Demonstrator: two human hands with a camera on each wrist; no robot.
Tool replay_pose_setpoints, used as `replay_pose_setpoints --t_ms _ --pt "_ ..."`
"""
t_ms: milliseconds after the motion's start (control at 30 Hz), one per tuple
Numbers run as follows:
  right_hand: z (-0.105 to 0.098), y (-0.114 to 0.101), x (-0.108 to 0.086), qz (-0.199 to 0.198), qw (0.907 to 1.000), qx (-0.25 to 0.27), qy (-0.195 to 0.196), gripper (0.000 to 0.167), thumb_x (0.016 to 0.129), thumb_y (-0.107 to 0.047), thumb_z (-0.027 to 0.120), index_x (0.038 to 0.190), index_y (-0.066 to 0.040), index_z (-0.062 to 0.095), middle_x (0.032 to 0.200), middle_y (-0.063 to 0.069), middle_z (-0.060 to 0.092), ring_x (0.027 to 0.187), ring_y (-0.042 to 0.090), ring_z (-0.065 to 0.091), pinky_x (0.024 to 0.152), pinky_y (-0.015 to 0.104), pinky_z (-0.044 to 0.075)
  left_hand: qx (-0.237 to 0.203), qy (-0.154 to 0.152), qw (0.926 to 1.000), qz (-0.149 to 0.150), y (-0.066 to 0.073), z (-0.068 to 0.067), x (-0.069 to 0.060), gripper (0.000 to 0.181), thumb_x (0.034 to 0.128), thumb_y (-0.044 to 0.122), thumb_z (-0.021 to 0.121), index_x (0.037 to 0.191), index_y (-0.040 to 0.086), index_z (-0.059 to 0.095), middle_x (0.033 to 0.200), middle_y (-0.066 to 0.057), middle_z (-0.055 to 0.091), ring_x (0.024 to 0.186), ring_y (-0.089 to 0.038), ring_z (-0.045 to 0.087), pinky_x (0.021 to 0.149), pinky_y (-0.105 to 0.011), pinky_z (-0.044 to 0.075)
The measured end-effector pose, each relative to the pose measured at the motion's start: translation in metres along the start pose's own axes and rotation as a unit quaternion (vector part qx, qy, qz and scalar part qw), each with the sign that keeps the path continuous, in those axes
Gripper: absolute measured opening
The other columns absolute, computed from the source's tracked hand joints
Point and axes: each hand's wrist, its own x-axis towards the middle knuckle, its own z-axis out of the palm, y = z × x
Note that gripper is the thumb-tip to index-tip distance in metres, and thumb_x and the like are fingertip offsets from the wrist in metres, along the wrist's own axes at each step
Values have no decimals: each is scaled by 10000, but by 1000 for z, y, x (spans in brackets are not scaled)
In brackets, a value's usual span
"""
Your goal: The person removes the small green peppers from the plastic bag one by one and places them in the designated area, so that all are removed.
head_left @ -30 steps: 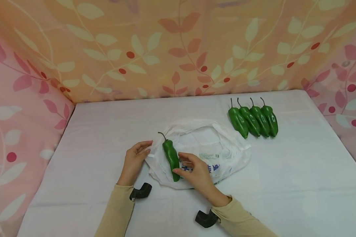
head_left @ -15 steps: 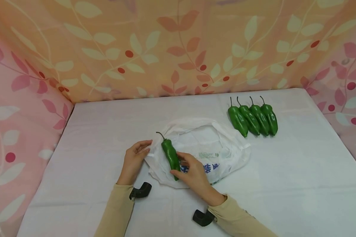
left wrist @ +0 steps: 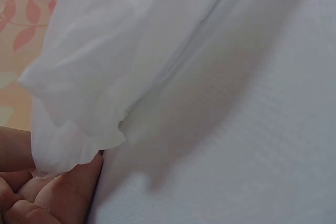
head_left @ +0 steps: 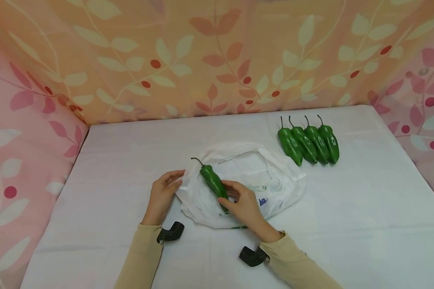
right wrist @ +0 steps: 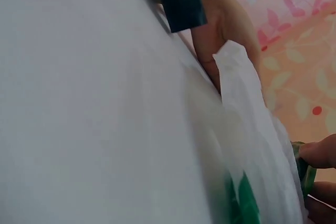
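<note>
My right hand (head_left: 246, 206) pinches the lower end of a green pepper (head_left: 213, 180) between thumb and fingers. The pepper tilts, its thin stem toward the upper left, over the left part of an opened white plastic bag (head_left: 287, 186). With thumb and fingertips, my left hand (head_left: 162, 196) pinches the bag's left edge; the left wrist view has the thin plastic (left wrist: 105, 56) between the fingers (left wrist: 68, 195). In the right wrist view only a bit of the pepper (right wrist: 303, 174) shows beside my fingers (right wrist: 320, 153), partly behind the bag's wall (right wrist: 252, 124).
Several green peppers (head_left: 305, 142) lie side by side at the back right of the white-covered table (head_left: 365, 192), stems pointing back. Leaf-patterned cloth (head_left: 137, 52) stands behind and at both sides. Black wrist devices (head_left: 253, 256) sit by both cuffs.
My right hand has moved the pepper slightly left, then right and a little away from me, over the bag, and it leans more. My left hand stays on the bag's edge.
</note>
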Motion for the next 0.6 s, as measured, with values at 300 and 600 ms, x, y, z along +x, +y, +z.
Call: replay_pose_setpoints --t_ms 300,600 --pt "-9 4 4 321 9994 101 6 377 832 41 667 1203 39 596 1122 185 629 997 282 633 819 318 535 14 46 10000 12 -1 0 0 316 915 -22 567 1230 6 588 1285 -133 570 1204 -164 511 899 -125 427" --pt "-17 9 7 300 9995 -99 83 331 869 4 633 1199 25 607 1085 154 650 975 254 639 816 327 535 0 54 10000 19 -1 0 1 322 913 -29 565 1232 5 588 1282 -136 571 1202 -163 512 908 -129 423"
